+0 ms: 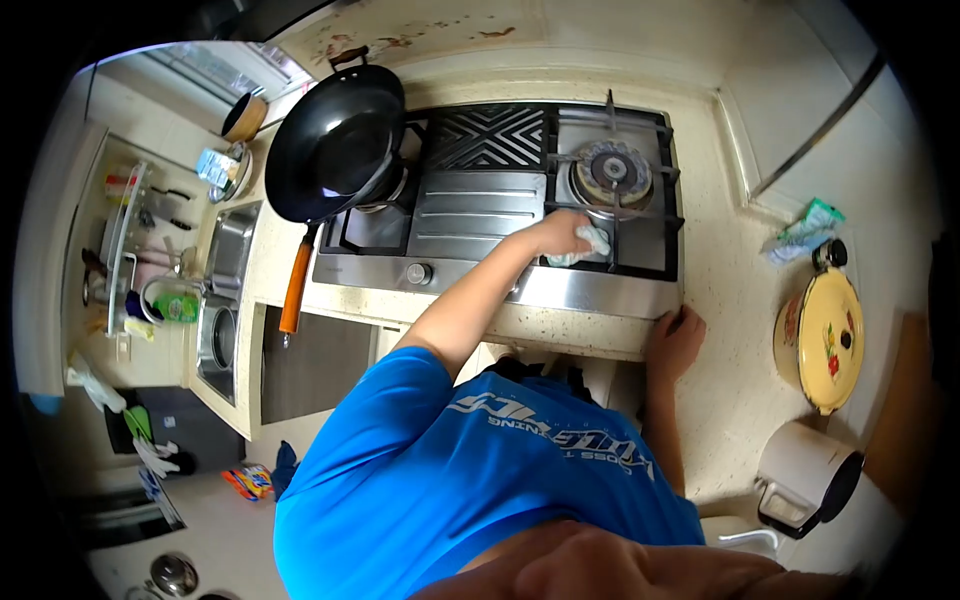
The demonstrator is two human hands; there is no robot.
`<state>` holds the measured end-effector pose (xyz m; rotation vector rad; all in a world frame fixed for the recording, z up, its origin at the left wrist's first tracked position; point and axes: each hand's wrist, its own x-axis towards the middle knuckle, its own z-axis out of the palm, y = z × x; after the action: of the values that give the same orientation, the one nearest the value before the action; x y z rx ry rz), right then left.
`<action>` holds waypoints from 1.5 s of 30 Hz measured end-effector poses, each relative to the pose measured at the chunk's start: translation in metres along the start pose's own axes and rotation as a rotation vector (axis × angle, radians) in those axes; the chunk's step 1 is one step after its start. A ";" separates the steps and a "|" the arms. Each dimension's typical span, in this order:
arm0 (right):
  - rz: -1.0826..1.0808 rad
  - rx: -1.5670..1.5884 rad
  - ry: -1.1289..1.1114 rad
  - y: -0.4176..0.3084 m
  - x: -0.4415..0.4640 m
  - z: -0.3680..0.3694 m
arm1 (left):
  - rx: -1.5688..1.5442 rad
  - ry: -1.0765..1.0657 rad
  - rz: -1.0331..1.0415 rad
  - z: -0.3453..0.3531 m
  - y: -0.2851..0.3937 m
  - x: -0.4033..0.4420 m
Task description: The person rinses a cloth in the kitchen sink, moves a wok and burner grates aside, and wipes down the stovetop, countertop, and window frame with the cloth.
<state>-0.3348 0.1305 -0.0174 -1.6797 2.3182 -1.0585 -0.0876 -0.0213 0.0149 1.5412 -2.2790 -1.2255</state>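
Note:
My left hand [558, 234] is closed around a crumpled white and pale green cloth [596, 240], pressed to the steel top of the gas stove [480, 210]. It is at the front edge of the right-hand burner [614, 172], beside the black pan support [673, 240]. My right hand [676, 343] rests on the speckled countertop [715, 400] at the stove's front right corner, holding nothing, its fingers loosely apart. A black wok [340, 140] with an orange wooden handle [296, 285] sits on the left burner.
On the right counter stand a yellow lidded enamel pot [825, 340], a white appliance with a black lid [810, 478], a small dark jar [829, 254] and a green plastic packet [812, 222]. A steel sink [232, 250] lies left. The wok handle sticks out past the counter edge.

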 end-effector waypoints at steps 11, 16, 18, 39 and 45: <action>-0.140 0.027 0.082 0.018 -0.004 0.014 | -1.268 0.056 0.020 -0.021 0.011 -0.155; 0.027 0.315 0.147 0.041 -0.003 0.031 | -1.099 0.034 -0.037 0.000 -0.020 -0.241; -0.067 0.353 0.167 0.029 -0.010 0.025 | -1.149 0.031 -0.047 0.011 -0.045 -0.288; -0.168 0.491 -2.255 -0.416 -0.381 0.173 | -1.674 1.094 0.136 0.083 -0.222 -0.620; 0.180 0.617 -2.616 -0.538 -0.442 0.235 | -1.395 1.475 -0.138 0.046 -0.260 -0.664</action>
<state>0.3761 0.3176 -0.0242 -0.8161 0.1772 0.5788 0.3876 0.5126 0.0184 1.1361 -0.1967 -0.7422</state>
